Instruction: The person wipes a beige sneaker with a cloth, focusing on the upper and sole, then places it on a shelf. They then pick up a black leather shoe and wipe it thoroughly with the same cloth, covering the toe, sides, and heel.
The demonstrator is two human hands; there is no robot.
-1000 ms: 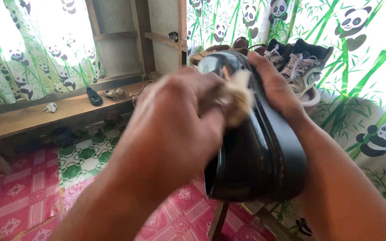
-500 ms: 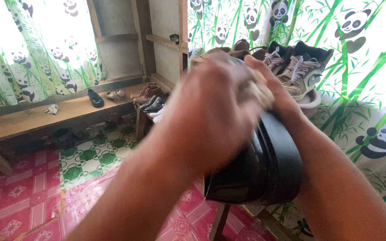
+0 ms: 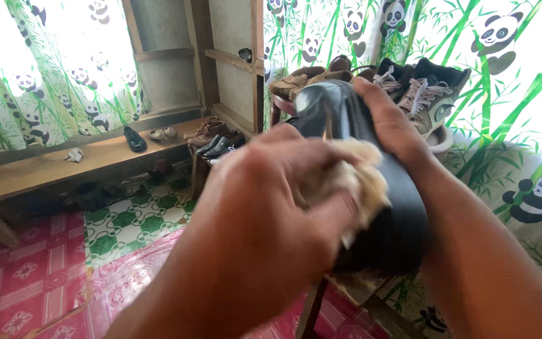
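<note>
A shiny black leather shoe (image 3: 403,232) is held up in front of me. My right hand (image 3: 390,119) grips it from the far side, near its upper end. My left hand (image 3: 277,201) is closed around a pale cream cloth (image 3: 365,179) and presses it against the shoe's near side. The hand hides much of the shoe's front, and the hand is blurred.
Behind the shoe, a stand holds sneakers (image 3: 428,94) and brown shoes (image 3: 302,78). More shoes (image 3: 221,144) sit by a long wooden bench (image 3: 45,169) at the left. Panda-and-bamboo curtains (image 3: 509,81) hang around. The floor has a red and green patterned covering (image 3: 39,276).
My left hand with the cloth has slid down the shoe from its upper part toward the middle. The shoe stays held in my right hand.
</note>
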